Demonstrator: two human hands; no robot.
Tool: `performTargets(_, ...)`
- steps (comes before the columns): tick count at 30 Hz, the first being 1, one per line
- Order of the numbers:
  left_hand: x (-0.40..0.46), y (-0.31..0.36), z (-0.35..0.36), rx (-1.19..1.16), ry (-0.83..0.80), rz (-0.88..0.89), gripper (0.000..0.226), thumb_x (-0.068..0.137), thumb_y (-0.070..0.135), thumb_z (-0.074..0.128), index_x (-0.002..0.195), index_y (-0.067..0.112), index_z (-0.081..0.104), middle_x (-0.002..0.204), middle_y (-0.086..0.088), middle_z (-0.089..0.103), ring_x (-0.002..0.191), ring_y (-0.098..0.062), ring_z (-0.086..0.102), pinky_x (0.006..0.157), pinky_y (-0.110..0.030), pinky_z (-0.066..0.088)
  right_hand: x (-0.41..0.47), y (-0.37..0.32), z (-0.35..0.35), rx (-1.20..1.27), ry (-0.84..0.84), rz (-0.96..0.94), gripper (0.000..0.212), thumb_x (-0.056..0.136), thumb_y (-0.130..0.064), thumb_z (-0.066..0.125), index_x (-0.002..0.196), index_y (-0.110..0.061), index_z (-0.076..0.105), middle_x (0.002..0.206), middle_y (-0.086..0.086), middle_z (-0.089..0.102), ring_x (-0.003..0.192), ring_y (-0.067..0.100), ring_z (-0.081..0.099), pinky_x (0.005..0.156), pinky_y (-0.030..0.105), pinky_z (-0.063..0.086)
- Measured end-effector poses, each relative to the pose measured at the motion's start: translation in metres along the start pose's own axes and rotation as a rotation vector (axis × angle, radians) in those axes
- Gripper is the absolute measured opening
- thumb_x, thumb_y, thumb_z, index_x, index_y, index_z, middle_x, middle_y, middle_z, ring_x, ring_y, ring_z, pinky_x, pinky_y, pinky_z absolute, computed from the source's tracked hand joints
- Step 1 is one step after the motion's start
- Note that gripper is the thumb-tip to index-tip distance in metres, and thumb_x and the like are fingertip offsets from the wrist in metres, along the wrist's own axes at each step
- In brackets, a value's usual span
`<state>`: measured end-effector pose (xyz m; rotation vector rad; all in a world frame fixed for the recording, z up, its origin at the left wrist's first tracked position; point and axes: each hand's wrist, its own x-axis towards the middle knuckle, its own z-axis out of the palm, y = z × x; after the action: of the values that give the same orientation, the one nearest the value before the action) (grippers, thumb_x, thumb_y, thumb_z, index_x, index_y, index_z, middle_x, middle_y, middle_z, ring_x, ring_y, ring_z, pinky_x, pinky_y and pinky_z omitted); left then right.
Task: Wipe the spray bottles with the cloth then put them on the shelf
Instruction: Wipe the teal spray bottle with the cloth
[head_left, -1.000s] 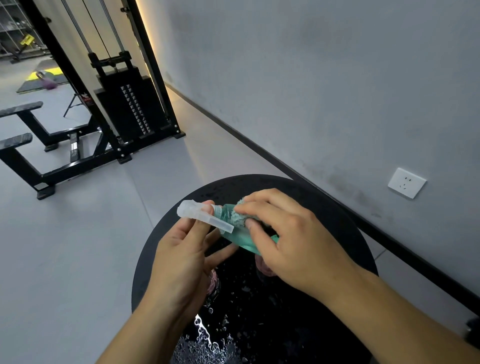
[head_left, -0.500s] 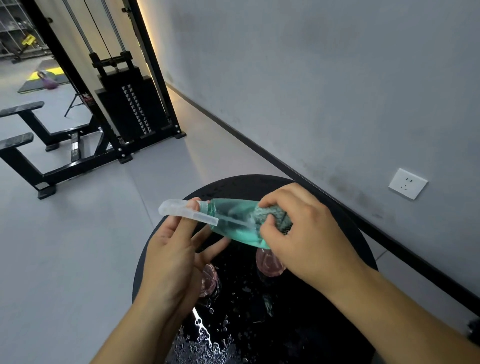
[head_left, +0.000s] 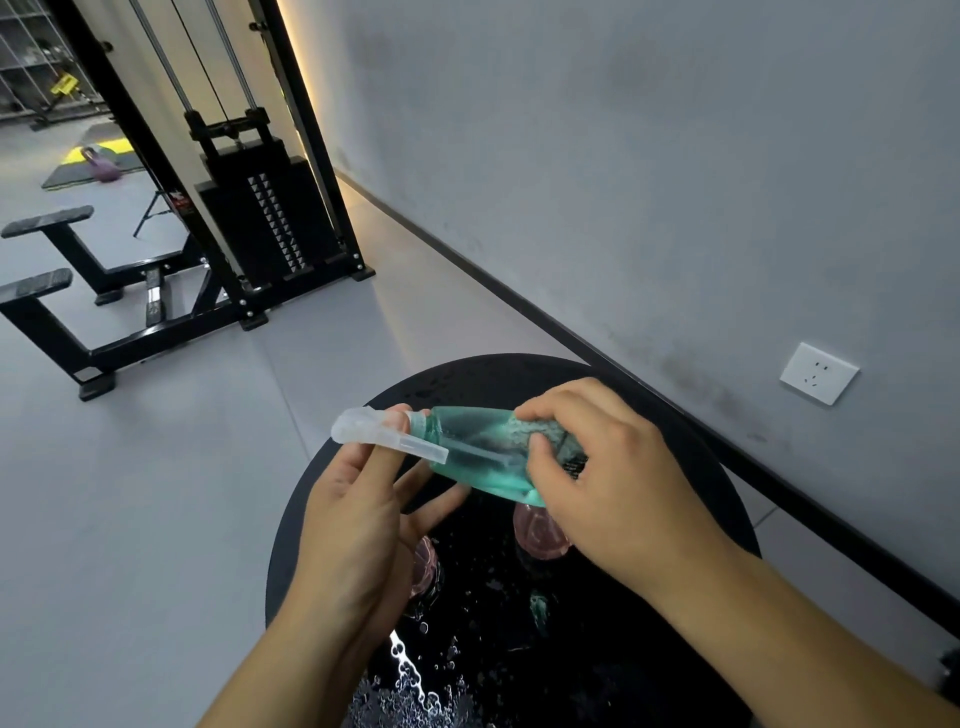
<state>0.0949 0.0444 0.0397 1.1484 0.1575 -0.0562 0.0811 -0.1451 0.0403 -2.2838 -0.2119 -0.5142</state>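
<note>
A teal spray bottle (head_left: 475, 452) with a clear trigger head lies sideways in the air above a round black table (head_left: 701, 467). My left hand (head_left: 358, 525) pinches its neck and trigger head. My right hand (head_left: 618, 483) grips a small grey cloth (head_left: 558, 444) against the bottle's base end. Two pink bottles stand on the wet table below: one (head_left: 537, 535) under my right hand, the other (head_left: 426, 566) mostly hidden behind my left hand.
Water drops cover the tabletop near me. A grey wall with a white socket (head_left: 818, 373) runs along the right. A black weight-stack cable machine (head_left: 260, 223) and bench frames (head_left: 67, 291) stand on the grey floor to the left. No shelf is in view.
My right hand has slid the cloth along the bottle from the neck toward its base. The bottle's head has shifted slightly left in my left hand.
</note>
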Motion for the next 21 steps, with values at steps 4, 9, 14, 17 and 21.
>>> performTargets(4, -0.0025, -0.0017, 0.0021, 0.028, -0.003, -0.006, 0.021, 0.104, 0.029, 0.064, 0.096, 0.012, 0.074, 0.114, -0.012, 0.081, 0.103, -0.027, 0.079, 0.093, -0.053, 0.061, -0.0013, -0.0048, 0.0014, 0.024, -0.063, -0.093, 0.023, 0.098, -0.014, 0.063, 0.116, -0.025, 0.071, 0.117, -0.020, 0.059, 0.114, 0.005, 0.058, 0.094, 0.019, 0.050)
performTargets(9, 0.0003, 0.0031, -0.0006, -0.014, 0.012, -0.003, 0.019, 0.102, 0.028, 0.065, 0.099, 0.013, 0.075, 0.120, -0.012, 0.079, 0.110, -0.028, 0.078, 0.091, -0.054, 0.064, 0.0012, 0.0015, -0.0018, -0.030, 0.004, 0.036, 0.016, 0.091, -0.017, 0.063, 0.101, -0.030, 0.066, 0.107, -0.018, 0.056, 0.101, 0.005, 0.058, 0.079, 0.022, 0.053)
performTargets(14, -0.0039, -0.0025, 0.0051, 0.027, 0.012, -0.026, 0.021, 0.103, 0.030, 0.066, 0.102, 0.010, 0.073, 0.114, -0.011, 0.081, 0.103, -0.025, 0.080, 0.082, -0.045, 0.067, -0.0005, -0.0035, 0.0037, 0.026, -0.068, -0.071, 0.023, 0.099, -0.014, 0.062, 0.117, -0.026, 0.071, 0.118, -0.020, 0.059, 0.115, 0.003, 0.058, 0.094, 0.017, 0.049)
performTargets(17, -0.0050, -0.0029, 0.0065, 0.038, 0.010, -0.038, 0.024, 0.102, 0.031, 0.068, 0.108, 0.009, 0.073, 0.117, -0.012, 0.080, 0.109, -0.028, 0.078, 0.088, -0.050, 0.066, -0.0001, -0.0059, 0.0050, 0.051, -0.110, -0.147, 0.024, 0.100, -0.014, 0.063, 0.121, -0.024, 0.071, 0.123, -0.019, 0.060, 0.122, 0.006, 0.057, 0.102, 0.024, 0.049)
performTargets(21, -0.0036, 0.0007, 0.0051, 0.018, -0.004, -0.022, 0.020, 0.102, 0.028, 0.067, 0.105, 0.009, 0.072, 0.115, -0.011, 0.080, 0.103, -0.025, 0.079, 0.081, -0.046, 0.068, 0.0022, -0.0011, -0.0010, 0.022, -0.063, -0.068, 0.022, 0.095, -0.015, 0.064, 0.111, -0.028, 0.071, 0.113, -0.021, 0.060, 0.111, 0.005, 0.060, 0.090, 0.023, 0.053)
